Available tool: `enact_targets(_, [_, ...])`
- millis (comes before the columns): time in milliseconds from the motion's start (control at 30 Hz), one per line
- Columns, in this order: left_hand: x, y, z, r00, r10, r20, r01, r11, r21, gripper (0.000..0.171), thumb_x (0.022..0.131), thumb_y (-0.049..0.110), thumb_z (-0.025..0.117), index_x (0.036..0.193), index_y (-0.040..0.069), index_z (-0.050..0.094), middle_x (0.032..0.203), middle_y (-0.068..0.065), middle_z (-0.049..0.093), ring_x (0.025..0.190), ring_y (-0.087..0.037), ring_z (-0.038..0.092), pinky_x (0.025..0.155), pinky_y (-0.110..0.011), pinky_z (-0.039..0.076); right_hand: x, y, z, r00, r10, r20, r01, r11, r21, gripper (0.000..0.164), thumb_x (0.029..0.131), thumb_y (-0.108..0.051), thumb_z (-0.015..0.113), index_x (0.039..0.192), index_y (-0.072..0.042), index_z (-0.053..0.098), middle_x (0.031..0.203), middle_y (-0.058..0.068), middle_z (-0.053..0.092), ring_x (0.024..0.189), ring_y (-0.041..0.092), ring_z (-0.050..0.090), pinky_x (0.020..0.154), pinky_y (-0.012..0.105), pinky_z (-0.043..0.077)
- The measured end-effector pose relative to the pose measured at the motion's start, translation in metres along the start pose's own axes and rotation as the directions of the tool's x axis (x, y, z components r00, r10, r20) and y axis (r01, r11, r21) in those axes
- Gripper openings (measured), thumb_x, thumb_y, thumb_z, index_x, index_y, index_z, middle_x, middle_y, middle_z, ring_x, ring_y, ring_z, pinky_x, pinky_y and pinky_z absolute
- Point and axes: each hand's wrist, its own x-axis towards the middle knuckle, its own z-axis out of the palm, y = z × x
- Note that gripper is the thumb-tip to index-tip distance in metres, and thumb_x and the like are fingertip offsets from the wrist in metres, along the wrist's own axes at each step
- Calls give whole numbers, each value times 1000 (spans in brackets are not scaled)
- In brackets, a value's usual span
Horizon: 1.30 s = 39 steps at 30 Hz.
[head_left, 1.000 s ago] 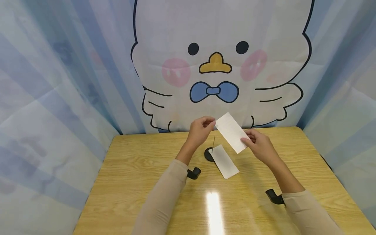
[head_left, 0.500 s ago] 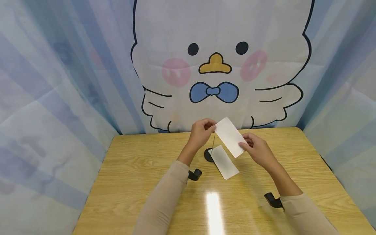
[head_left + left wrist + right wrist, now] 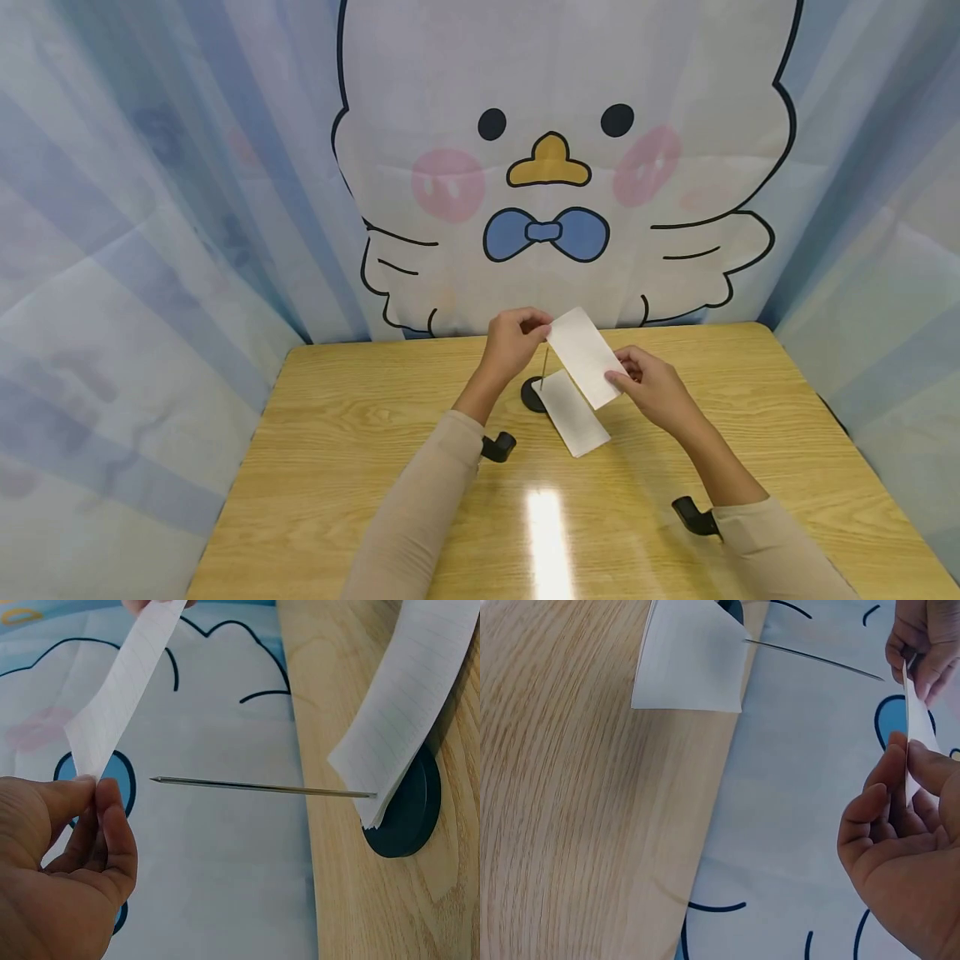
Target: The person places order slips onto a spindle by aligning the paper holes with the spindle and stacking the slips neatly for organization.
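Note:
A white paper slip [image 3: 587,354] is held up slantwise between both hands. At its upper left corner my left hand [image 3: 513,343] pinches it between thumb and fingers. My right hand [image 3: 656,387] pinches its lower right end. Faint ruled lines show on the slip [image 3: 124,686] in the left wrist view. Below it stands a bill spike, with a pointed metal rod [image 3: 262,787] and a round black base [image 3: 420,814]. Several slips [image 3: 574,415] lie stacked at the foot of the rod, which passes through their corner. The held slip is apart from the rod's tip.
The wooden table [image 3: 360,492] carries the spike near its back edge. A curtain [image 3: 420,283] with a cartoon bird hangs just behind that edge, with more curtain at both sides. Black wrist mounts [image 3: 696,517] jut from the sleeves.
Both hands have come down a little with the slip, the right one also slightly to the left. The spike and its stacked slips have stayed put.

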Motion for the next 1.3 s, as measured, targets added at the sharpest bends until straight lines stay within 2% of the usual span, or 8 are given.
enact_targets(133, [0, -2, 1, 1000, -23, 11, 23, 1000, -3, 12, 98, 8, 71, 106, 6, 79, 99, -7, 76, 89, -23, 73, 74, -22, 60, 0, 2, 2, 1000, 11, 5, -11, 1000, -7, 30, 102, -15, 67, 125, 3, 62, 104, 17, 73, 92, 23, 70, 71, 23, 55])
enact_targets(367, [0, -7, 3, 999, -38, 5, 38, 999, 9, 12, 98, 8, 71, 106, 7, 81, 101, -7, 77, 85, -15, 72, 75, -23, 61, 0, 4, 5, 999, 30, 19, -30, 1000, 6, 31, 102, -15, 67, 126, 4, 62, 104, 17, 72, 95, 27, 72, 73, 27, 57])
enact_targets(767, [0, -15, 6, 997, -74, 2, 74, 996, 48, 12, 98, 8, 70, 103, 5, 81, 99, -9, 78, 85, -19, 74, 73, -24, 61, 0, 8, 10, 999, 46, 28, -46, 999, 10, 32, 101, -16, 68, 127, 3, 62, 101, 15, 72, 98, 28, 73, 73, 27, 56])
enact_targets(933, [-1, -16, 9, 997, -78, -5, 79, 996, 48, 11, 98, 7, 71, 102, 4, 81, 99, -9, 78, 84, -18, 73, 73, -24, 60, 1, 11, 11, 998, 51, 28, -51, 999, -5, 32, 101, -16, 68, 127, 3, 62, 99, 13, 72, 95, 25, 72, 71, 25, 54])
enact_targets(1167, [-1, -17, 10, 997, -79, -3, 80, 996, 42, 12, 98, 6, 70, 102, 4, 80, 99, -9, 77, 88, -24, 75, 74, -27, 61, -1, 12, 11, 997, 65, 31, -65, 998, -2, 32, 101, -16, 68, 126, 3, 62, 98, 13, 72, 89, 19, 70, 69, 24, 53])
enact_targets(1300, [-2, -18, 11, 995, -95, 2, 95, 995, 29, 12, 98, 7, 70, 104, 4, 80, 101, -9, 77, 88, -21, 74, 75, -26, 61, -1, 11, 11, 997, 69, 31, -69, 998, -3, 32, 101, -16, 68, 126, 3, 62, 98, 13, 72, 88, 18, 69, 69, 24, 53])
